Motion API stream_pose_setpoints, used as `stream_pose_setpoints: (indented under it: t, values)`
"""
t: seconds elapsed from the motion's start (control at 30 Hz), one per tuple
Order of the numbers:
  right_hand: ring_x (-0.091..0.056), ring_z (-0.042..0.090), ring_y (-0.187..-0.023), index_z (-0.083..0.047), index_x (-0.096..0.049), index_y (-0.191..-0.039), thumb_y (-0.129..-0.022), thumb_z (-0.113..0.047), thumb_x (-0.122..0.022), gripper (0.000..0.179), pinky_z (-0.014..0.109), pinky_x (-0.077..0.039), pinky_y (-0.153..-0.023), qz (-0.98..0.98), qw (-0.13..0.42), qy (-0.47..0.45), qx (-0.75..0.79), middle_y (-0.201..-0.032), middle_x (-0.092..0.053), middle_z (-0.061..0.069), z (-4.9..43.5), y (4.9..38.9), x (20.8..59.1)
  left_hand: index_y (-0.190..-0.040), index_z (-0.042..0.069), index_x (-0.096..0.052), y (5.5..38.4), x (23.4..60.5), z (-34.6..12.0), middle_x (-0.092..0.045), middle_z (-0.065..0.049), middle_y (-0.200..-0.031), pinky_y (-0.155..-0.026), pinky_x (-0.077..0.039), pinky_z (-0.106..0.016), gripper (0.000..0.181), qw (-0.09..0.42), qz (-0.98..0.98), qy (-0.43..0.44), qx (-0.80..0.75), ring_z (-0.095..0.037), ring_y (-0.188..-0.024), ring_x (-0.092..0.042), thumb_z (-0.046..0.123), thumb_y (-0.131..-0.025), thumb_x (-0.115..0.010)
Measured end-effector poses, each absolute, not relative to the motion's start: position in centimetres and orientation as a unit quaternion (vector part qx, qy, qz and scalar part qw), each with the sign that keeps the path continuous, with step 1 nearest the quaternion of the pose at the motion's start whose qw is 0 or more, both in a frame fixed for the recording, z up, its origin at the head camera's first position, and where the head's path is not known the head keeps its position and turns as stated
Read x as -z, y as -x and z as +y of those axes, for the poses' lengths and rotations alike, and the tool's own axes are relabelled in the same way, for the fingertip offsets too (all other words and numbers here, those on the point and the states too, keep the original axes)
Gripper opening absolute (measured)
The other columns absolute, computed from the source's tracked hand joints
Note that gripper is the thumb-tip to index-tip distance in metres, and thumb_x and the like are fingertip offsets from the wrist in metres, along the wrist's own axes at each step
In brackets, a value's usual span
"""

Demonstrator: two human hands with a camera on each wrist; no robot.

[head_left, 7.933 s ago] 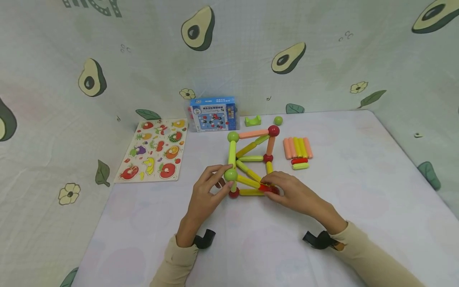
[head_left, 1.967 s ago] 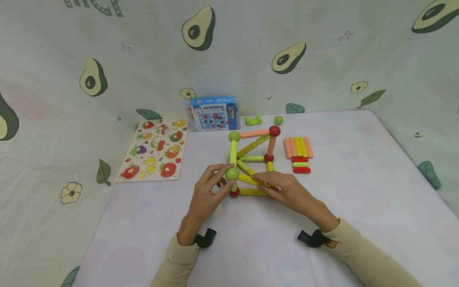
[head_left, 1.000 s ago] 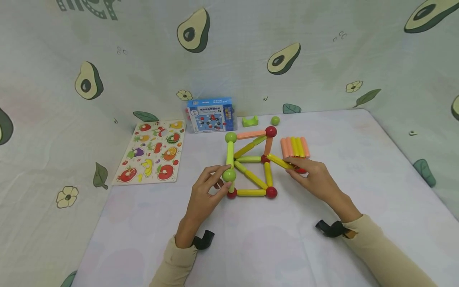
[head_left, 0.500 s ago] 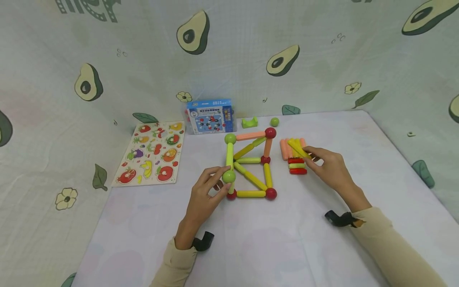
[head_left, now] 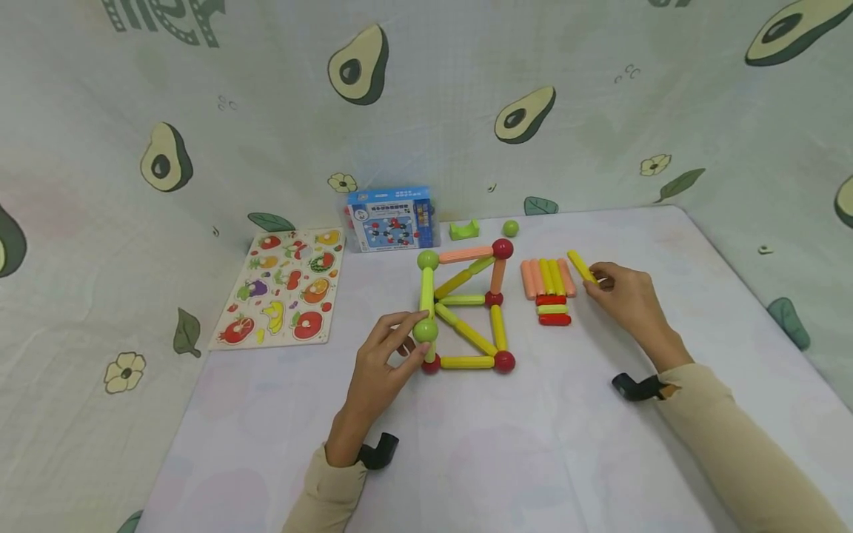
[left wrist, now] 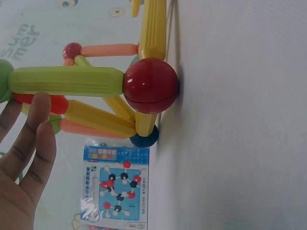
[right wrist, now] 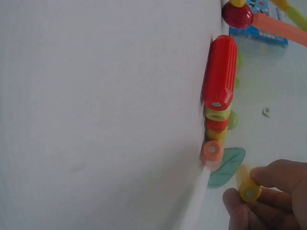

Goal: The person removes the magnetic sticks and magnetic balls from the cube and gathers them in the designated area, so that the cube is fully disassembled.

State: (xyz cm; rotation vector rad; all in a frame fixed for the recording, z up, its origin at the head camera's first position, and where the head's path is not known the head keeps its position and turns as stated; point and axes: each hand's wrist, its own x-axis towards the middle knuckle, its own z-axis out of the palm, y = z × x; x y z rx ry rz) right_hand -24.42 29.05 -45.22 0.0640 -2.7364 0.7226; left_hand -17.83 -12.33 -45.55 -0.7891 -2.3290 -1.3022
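My left hand (head_left: pixel 383 363) pinches the light green ball (head_left: pixel 426 331) at the raised near-left corner of a frame of magnetic rods and balls. Under that ball an upright green rod (left wrist: pixel 67 81) stands on a red ball (left wrist: pixel 150 86), as the left wrist view shows. The frame's yellow rods (head_left: pixel 467 363), orange rods and further red balls (head_left: pixel 504 362) lie to the right and behind. Between the thumb and fingers of my right hand (head_left: pixel 629 300) is a yellow rod (head_left: pixel 581 265), tilted, just right of the row of loose rods (head_left: pixel 546 278).
Below the row lie two short red rods (head_left: pixel 554 320) and a short green one (head_left: pixel 552 309). Behind the frame stand a blue boxed set (head_left: pixel 390 220), a green curved piece (head_left: pixel 464 230) and a green ball (head_left: pixel 510 228). A fruit puzzle board (head_left: pixel 280 289) lies at left.
A short red rod went from the frame to the loose rods. My right hand then carried a yellow rod from the frame rightward, past the row. My left hand stays at the green ball.
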Motion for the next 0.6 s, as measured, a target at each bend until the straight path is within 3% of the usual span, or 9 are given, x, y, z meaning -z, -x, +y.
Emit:
stream_pose_setpoints:
  t: [0.6]
  values:
    - [-0.064,0.043,-0.098,0.010,-0.061,-0.121,-0.095,-0.013,-0.066,0.035,0.055,-0.053,-0.083,-0.965,0.088,0.022,-0.247,-0.111,-0.065,0.029,29.7,26.3,46.1,-0.140,0.019,-0.060,18.0,45.8,-12.4,-0.054,0.000,-0.130,-0.068,-0.054,-0.035,0.049,0.184,-0.814,0.293,0.466,-0.017,-0.084,-0.059,0.015,-0.094,-0.072]
